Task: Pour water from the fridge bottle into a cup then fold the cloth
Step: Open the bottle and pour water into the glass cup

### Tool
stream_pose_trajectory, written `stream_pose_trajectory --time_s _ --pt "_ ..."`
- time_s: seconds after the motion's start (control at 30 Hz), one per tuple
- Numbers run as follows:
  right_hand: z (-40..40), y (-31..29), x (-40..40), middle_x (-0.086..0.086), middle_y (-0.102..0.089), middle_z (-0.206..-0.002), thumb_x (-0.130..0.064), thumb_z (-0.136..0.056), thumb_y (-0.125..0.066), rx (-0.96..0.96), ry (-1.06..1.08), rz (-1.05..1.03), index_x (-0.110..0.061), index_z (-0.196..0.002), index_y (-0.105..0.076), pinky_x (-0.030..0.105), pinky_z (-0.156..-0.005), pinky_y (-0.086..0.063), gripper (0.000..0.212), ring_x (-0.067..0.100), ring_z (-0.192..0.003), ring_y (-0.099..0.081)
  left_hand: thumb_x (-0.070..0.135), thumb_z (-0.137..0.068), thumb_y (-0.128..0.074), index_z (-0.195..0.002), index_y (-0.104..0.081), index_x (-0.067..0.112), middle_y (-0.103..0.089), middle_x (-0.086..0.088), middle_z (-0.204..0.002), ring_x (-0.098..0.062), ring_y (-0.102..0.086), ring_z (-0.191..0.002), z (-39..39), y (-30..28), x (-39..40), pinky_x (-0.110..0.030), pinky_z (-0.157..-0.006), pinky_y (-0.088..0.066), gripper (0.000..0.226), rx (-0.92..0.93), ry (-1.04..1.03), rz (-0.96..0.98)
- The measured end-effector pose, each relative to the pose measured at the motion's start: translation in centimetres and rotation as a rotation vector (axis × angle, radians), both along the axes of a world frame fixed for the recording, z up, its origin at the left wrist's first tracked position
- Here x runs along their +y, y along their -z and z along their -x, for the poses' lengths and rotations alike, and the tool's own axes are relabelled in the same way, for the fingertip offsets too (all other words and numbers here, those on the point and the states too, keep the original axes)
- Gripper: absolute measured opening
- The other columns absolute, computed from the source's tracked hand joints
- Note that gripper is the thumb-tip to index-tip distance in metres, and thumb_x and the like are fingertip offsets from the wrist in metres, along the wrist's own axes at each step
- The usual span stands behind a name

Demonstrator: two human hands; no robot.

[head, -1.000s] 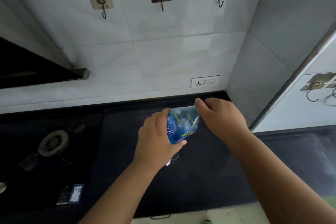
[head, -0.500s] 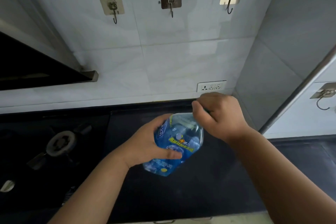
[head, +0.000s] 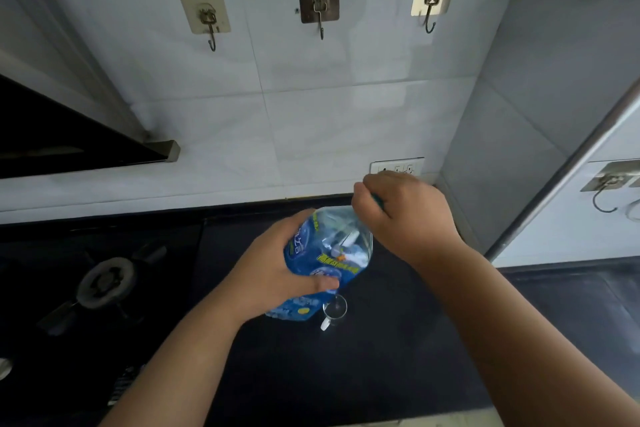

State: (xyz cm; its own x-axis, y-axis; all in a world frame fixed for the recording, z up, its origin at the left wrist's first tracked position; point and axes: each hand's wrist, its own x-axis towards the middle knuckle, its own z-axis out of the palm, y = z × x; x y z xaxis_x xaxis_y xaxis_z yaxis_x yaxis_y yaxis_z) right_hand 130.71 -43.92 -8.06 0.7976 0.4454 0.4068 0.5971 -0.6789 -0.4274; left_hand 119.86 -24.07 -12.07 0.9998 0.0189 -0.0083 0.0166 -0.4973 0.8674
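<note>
A big clear water bottle (head: pixel 327 253) with a blue label is being held over the dark countertop (head: pixel 398 357), roughly dead centre of the view. It's gripped around its body by the left hand (head: pixel 273 274), fingers wrapped round the far side and the thumb laid across the label. The top end of the bottle, up at about 1 o'clock from its body, is covered by the right hand (head: pixel 405 215), whose fingers are curled over the cap area; a bit of teal can be seen poking out between them, but whether the cap itself is being pinched can't really be told from this angle.

A small clear glass cup (head: pixel 334 310) is sat on the countertop just past the bottle's bottom corner, at about 5 o'clock from the bottle. Whether it's touched by the bottle can't be made out.

A gas burner (head: pixel 104 282) is seen over at 9 o'clock. Three stick-on hooks (head: pixel 318 3) are fixed to the tiled wall at 12 o'clock, with a white socket plate (head: pixel 398 166) lower down, partly hidden behind the right hand
</note>
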Motion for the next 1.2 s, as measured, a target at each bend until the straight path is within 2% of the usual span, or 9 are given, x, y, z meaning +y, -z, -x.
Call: stream_pose_trajectory --time_s 0.07,0.13,0.3,0.37,0.47,0.53,0.7,0.93,1.2 --pt "-0.3 0.0 0.4 0.002 -0.057 -0.066 -0.05 -0.097 -0.037 0.274 0.241 0.228 -0.01 -0.068 -0.055 0.031 -0.056 -0.04 0.052 0.023 -0.061 -0.052 0.048 -0.064 -0.096 -0.143 -0.048 0.048 -0.06 0.026 -0.129 0.002 -0.057 -0.12 -0.2 0.7 -0.8 -0.028 -0.104 -0.049 0.093 -0.142 -0.122 -0.328" --pt "-0.5 0.4 0.3 0.003 -0.058 -0.064 -0.054 -0.098 -0.037 0.359 0.269 0.279 -0.008 -0.069 -0.059 0.03 -0.056 -0.039 0.058 0.023 -0.061 -0.054 0.051 -0.062 -0.096 -0.146 -0.046 0.047 -0.057 0.027 -0.13 0.003 -0.056 -0.12 -0.3 1.3 -0.7 -0.029 -0.105 -0.05 0.097 -0.144 -0.15 -0.369" --pt "0.0 1.2 -0.9 -0.001 -0.047 -0.058 -0.039 -0.103 -0.041 -0.245 -0.251 -0.069 -0.012 -0.061 -0.051 0.036 -0.054 -0.037 0.051 0.023 -0.059 -0.045 0.027 -0.063 -0.102 -0.141 -0.054 0.049 -0.071 0.017 -0.128 -0.005 -0.07 -0.116 0.0 0.0 1.2 -0.042 -0.103 -0.058 0.094 0.15 0.09 0.105" --pt "0.1 1.1 -0.7 -0.002 -0.048 -0.06 -0.043 -0.102 -0.04 -0.094 -0.155 -0.079 -0.016 -0.063 -0.049 0.034 -0.054 -0.034 0.048 0.019 -0.059 -0.044 0.032 -0.065 -0.1 -0.14 -0.054 0.05 -0.069 0.022 -0.127 -0.002 -0.068 -0.117 0.0 -0.1 0.7 -0.039 -0.103 -0.057 0.09 0.102 0.063 0.039" --pt "-0.3 0.6 0.1 0.002 -0.058 -0.066 -0.05 -0.097 -0.037 0.359 0.264 0.232 -0.012 -0.067 -0.057 0.029 -0.055 -0.037 0.053 0.021 -0.063 -0.054 0.052 -0.065 -0.094 -0.147 -0.043 0.048 -0.051 0.042 -0.123 0.01 -0.052 -0.12 -0.2 0.7 -0.6 -0.022 -0.104 -0.043 0.096 -0.031 -0.087 -0.307" --pt "-0.5 0.9 0.2 0.004 -0.058 -0.064 -0.051 -0.097 -0.038 0.405 0.272 0.289 -0.01 -0.066 -0.057 0.028 -0.054 -0.037 0.055 0.022 -0.061 -0.054 0.054 -0.064 -0.095 -0.149 -0.04 0.048 -0.049 0.038 -0.127 0.007 -0.052 -0.123 -0.2 1.3 -0.6 -0.023 -0.106 -0.044 0.101 -0.012 -0.104 -0.304" --pt "0.0 2.7 -1.0 -0.003 -0.043 -0.056 -0.044 -0.1 -0.041 -0.093 -0.227 -0.008 -0.014 -0.062 -0.043 0.032 -0.056 -0.03 0.048 0.021 -0.059 -0.044 0.036 -0.064 -0.101 -0.14 -0.054 0.051 -0.069 0.018 -0.129 -0.003 -0.07 -0.116 0.2 0.9 1.5 -0.04 -0.101 -0.058 0.09 0.142 0.082 -0.01" --pt "-0.1 2.3 0.2 -0.001 -0.059 -0.067 -0.062 -0.102 -0.034 0.394 0.206 0.227 -0.016 -0.071 -0.053 0.031 -0.054 -0.036 0.059 0.019 -0.065 -0.056 0.054 -0.066 -0.093 -0.151 -0.04 0.046 -0.048 0.033 -0.131 0.003 -0.051 -0.123 -0.2 1.6 0.4 -0.029 -0.108 -0.047 0.1 -0.04 -0.115 -0.404" --pt "0.2 2.7 -1.4 -0.008 -0.059 -0.09 -0.036 -0.102 -0.061 0.553 -0.318 -0.157 -0.033 -0.108 -0.055 0.015 -0.064 -0.042 0.009 0.003 -0.069 -0.048 0.064 -0.062 -0.091 -0.153 -0.034 0.049 -0.053 0.025 -0.143 -0.002 -0.057 -0.128 0.0 2.6 2.3 -0.039 -0.108 -0.052 0.109 0.053 -0.095 -0.362"
